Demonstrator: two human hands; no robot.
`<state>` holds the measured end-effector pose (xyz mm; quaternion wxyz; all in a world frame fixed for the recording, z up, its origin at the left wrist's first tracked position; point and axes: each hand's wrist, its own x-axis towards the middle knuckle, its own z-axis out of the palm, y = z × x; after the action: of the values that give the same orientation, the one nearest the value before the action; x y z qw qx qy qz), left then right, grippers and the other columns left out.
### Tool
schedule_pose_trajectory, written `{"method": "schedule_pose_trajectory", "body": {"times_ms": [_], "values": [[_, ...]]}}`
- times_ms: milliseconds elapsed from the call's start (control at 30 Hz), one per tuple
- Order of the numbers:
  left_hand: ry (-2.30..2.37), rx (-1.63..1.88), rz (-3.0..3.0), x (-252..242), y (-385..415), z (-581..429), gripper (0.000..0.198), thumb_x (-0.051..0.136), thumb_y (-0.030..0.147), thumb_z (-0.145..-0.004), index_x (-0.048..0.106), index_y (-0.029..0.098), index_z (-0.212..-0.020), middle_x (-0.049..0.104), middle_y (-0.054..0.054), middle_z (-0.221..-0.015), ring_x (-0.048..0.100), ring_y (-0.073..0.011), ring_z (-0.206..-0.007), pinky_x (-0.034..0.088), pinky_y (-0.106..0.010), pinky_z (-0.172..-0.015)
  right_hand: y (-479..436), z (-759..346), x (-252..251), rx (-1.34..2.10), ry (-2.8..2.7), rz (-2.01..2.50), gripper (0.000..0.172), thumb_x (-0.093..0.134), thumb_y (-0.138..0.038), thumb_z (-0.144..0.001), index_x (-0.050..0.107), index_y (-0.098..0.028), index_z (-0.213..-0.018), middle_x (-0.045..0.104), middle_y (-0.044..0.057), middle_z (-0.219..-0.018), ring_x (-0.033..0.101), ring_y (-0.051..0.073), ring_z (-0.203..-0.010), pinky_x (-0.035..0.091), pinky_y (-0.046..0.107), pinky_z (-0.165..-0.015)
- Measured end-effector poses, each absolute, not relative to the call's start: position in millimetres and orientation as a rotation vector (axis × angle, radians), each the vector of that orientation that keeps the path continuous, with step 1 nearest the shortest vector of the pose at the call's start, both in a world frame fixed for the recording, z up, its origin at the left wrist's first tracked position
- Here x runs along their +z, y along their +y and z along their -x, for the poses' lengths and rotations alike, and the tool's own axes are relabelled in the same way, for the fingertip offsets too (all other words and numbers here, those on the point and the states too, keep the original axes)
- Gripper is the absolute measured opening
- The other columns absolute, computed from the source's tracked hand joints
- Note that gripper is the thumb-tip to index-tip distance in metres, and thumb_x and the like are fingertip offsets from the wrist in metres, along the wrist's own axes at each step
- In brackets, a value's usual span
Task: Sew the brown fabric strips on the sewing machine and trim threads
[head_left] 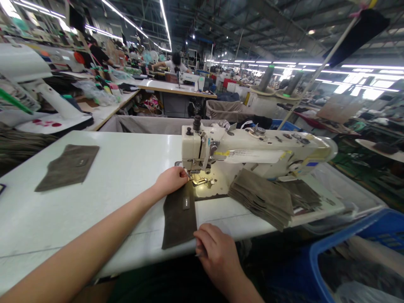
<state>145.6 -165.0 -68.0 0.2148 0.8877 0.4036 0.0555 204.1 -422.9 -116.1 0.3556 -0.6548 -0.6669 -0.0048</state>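
A dark olive-brown fabric piece (176, 221) with a small label (186, 203) lies under the head of a sewing machine (252, 145) and reaches down to the table's front edge. Right by the needle and presser foot, my left hand (172, 180) is closed, its fingertips pinching the fabric's top edge. My right hand (217, 252) is closed at the lower right edge of the same piece, thumb and finger pinched on it. Something small and thin shows under the right fingers, too small to name. The machine's lamp lights the metal plate (205, 189).
A similar cut piece (71, 166) lies on the left of the white table (126, 155). A stack of fabric pieces (261, 198) rests on the right, under the machine arm. A blue basket (318, 256) stands at lower right. Another person (175, 65) sits at a machine further back.
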Motion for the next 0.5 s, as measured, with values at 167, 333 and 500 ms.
{"method": "schedule_pose_trajectory", "body": {"times_ms": [167,333,500], "values": [[1.113,0.152,-2.459,-68.8,-163.8,-145.4,0.016,0.057,0.032,-0.077,0.064,0.022,-0.068,0.071,-0.003,-0.073,0.065,-0.0212,-0.072,0.039,-0.028,-0.059,-421.9,-202.7,-114.5,-0.038,-1.72,1.709,0.022,0.048,-0.008,-0.086,0.061,-0.02,-0.099,0.067,0.005,-0.093,0.061,0.019,-0.079,0.044,0.028,-0.065],[1.104,0.134,-2.455,-67.5,-162.3,-146.2,0.015,0.057,0.032,-0.076,0.065,0.022,-0.068,0.07,-0.002,-0.072,0.065,-0.0213,-0.072,0.04,-0.028,-0.06,-421.4,-202.1,-113.1,-0.056,-1.728,1.715,0.021,0.047,-0.008,-0.087,0.06,-0.021,-0.098,0.067,0.004,-0.093,0.061,0.019,-0.079,0.042,0.028,-0.064],[1.105,0.09,-2.452,-64.1,-161.5,-148.4,0.015,0.058,0.032,-0.076,0.065,0.022,-0.067,0.07,-0.001,-0.069,0.065,-0.0205,-0.069,0.039,-0.027,-0.058,-421.1,-202.1,-112.6,-0.071,-1.767,1.736,0.025,0.048,-0.005,-0.082,0.059,-0.021,-0.098,0.067,0.003,-0.091,0.06,0.019,-0.076,0.039,0.028,-0.06]]}}
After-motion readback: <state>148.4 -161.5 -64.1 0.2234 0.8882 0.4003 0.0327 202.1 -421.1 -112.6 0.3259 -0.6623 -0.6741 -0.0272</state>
